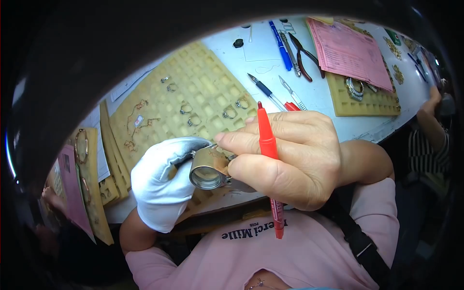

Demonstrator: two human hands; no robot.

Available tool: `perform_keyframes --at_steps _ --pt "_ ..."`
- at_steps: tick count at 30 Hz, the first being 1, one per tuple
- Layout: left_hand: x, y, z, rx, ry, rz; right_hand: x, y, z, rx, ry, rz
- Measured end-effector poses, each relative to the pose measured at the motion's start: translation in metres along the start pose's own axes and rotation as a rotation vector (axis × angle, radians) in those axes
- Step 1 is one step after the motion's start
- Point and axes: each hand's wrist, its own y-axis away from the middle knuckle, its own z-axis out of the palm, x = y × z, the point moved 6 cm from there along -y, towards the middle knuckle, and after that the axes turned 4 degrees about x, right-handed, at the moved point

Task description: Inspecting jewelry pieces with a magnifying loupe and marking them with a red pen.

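Note:
My left hand (163, 185), in a white cloth glove with darkened fingertips, pinches a small stone-set jewellery piece (193, 154), mostly hidden by the fingers. Right beside it, my bare right hand (290, 156) grips a metal folding loupe (208, 170) whose round lens faces up towards me. A red marker pen (268, 141) is also tucked between the right hand's fingers, its tip uncovered. Beyond both hands lies a yellowish pocketed tray (203, 83). Several stone-set rings (186, 108) stand in it, and a rose-gold chain (139, 123) with a small tag rests towards its left.
On the white table are a ballpoint pen (266, 90), a craft knife (290, 90), a blue marker (281, 47) and cutting pliers (304, 54). Pink forms (351, 54) cover part of another tray (362, 105). More trays (90, 181) stack at left. Other people's arms (429, 112) show at both sides.

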Motion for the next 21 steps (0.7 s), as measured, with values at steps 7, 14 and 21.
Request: perform_keyframes --at_steps 7,14,21 --pt "0.0011 -0.0004 -0.0009 0.023 -0.02 0.038 -0.0009 0.0011 -0.0015 0.041 0.019 -0.017" --pt "0.0035 -0.0039 -0.0004 0.039 -0.009 0.001 0.0005 0.0032 0.0011 0.019 0.048 -0.044" --pt "0.0034 -0.0056 -0.0017 0.018 -0.033 0.016 0.0012 -0.0001 -0.0006 -0.026 -0.011 -0.052"
